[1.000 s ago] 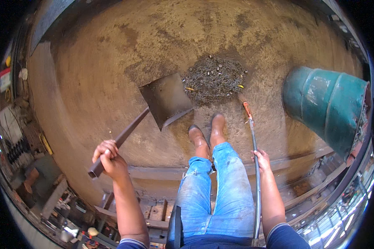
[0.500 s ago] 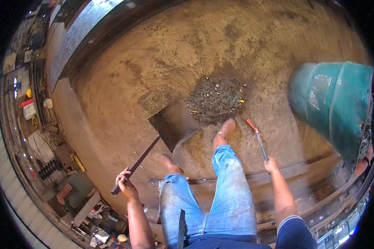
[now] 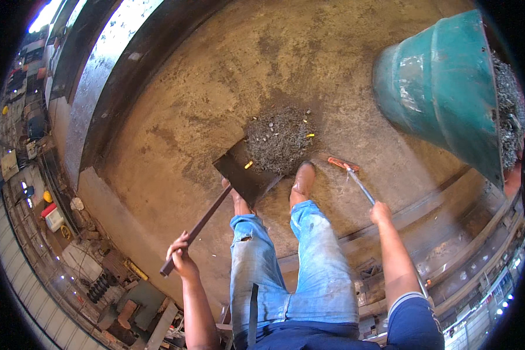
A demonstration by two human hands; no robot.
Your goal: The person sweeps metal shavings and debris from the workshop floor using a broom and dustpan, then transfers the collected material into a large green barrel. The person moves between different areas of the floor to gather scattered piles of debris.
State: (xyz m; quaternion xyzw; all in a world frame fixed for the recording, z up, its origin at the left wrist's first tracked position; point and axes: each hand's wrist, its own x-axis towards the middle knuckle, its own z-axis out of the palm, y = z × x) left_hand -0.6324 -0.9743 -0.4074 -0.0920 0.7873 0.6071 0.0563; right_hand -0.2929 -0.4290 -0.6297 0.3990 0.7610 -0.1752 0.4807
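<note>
My left hand [image 3: 182, 255] is closed round the dark handle of a long-handled metal dustpan [image 3: 256, 176]. The pan lies on the floor in front of my feet, its far edge against a grey heap of metal shavings [image 3: 279, 140]. Among the shavings are several small light bits and a few yellow ones, one by the pan's edge. My right hand [image 3: 381, 212] grips the grey stick of a broom [image 3: 363, 188]. Its orange-red head [image 3: 341, 164] is beside my right boot [image 3: 302, 178], apart from the heap; whether it touches the floor I cannot tell.
A green metal drum [image 3: 437, 81], full of shavings, stands at the right. A long steel beam [image 3: 108, 76] runs along the far left. Cluttered shelving or benches with tools and containers [image 3: 53, 219] line the left side. Boards or rails [image 3: 449, 239] lie at the lower right.
The dustpan has come up against the heap, which now overlaps its edge. My feet and both hands have shifted with the view, and the broom head has turned more sideways.
</note>
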